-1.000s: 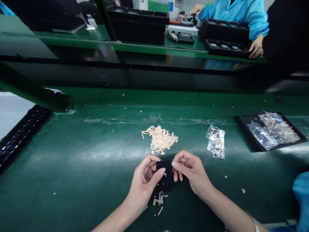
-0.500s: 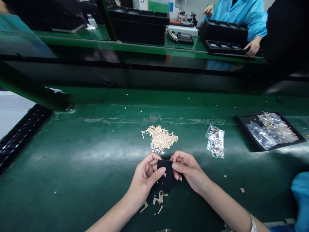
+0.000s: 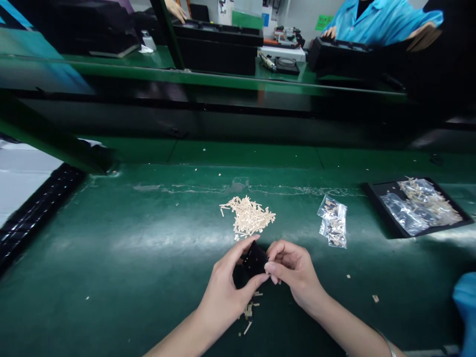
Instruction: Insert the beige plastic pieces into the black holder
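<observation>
My left hand [image 3: 226, 287] grips a small black block [image 3: 253, 259] between thumb and fingers, tilted over the green mat. My right hand [image 3: 293, 270] is at the block's right edge, fingers curled and pinched against it. Just beyond the hands lies a pile of small tan strips [image 3: 248, 216]. A few loose tan strips [image 3: 248, 312] lie on the mat under my left hand.
A small clear bag of strips [image 3: 333, 226] lies to the right. A black tray [image 3: 379, 194] with clear bags stands at the far right. A black ribbed strip [image 3: 33, 213] runs along the left. A person in blue [image 3: 375, 22] works at the far bench with black trays.
The black block has turned from flat-facing to tilted, and my left hand's fingers have opened around it. The person at the far bench has moved a hand and a tray.
</observation>
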Tool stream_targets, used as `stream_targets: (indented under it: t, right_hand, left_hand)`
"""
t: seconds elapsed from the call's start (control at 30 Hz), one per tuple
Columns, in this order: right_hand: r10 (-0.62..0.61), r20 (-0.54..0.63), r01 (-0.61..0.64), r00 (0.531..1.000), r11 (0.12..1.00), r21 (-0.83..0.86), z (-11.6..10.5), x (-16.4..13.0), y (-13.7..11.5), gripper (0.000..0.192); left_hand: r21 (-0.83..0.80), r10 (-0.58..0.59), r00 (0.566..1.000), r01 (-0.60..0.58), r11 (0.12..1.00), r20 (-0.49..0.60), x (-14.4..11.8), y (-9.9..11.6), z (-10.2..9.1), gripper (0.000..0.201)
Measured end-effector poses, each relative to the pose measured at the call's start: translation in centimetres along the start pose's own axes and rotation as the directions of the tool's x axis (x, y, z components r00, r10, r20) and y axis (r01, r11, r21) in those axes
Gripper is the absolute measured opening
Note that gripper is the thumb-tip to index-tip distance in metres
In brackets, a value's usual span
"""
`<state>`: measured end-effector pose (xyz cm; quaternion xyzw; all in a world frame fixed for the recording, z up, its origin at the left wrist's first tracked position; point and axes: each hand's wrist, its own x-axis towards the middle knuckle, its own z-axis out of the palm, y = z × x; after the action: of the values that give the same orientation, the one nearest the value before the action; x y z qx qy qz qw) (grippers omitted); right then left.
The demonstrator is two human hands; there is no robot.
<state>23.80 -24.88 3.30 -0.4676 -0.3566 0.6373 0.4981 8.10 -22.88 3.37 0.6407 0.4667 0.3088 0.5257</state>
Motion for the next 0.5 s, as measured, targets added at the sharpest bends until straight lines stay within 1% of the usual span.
stream_targets:
  t: [0.27,0.4,0.5]
  right_hand:
    - [0.023,0.032,-0.026,0.999,0.996,0.089,0.41,0.05,-0.15,0.016]
    - [0.052,0.042,-0.057,0.998,0.991,0.121,0.39,0.09,-0.03,0.017]
    - [0.083,0.046,-0.088,0.995,0.988,0.125,0.26,0.19,0.08,0.019]
  left_hand:
    - [-0.024,0.094,0.995,-0.095,0.995,-0.034,0.15,-0.37,-0.02,0.044]
    - [0.030,0.176,0.983,-0.175,0.984,-0.041,-0.01,-0.73,-0.07,0.046]
    - [0.121,0.266,0.963,-0.259,0.958,-0.045,0.08,-0.91,-0.21,0.048]
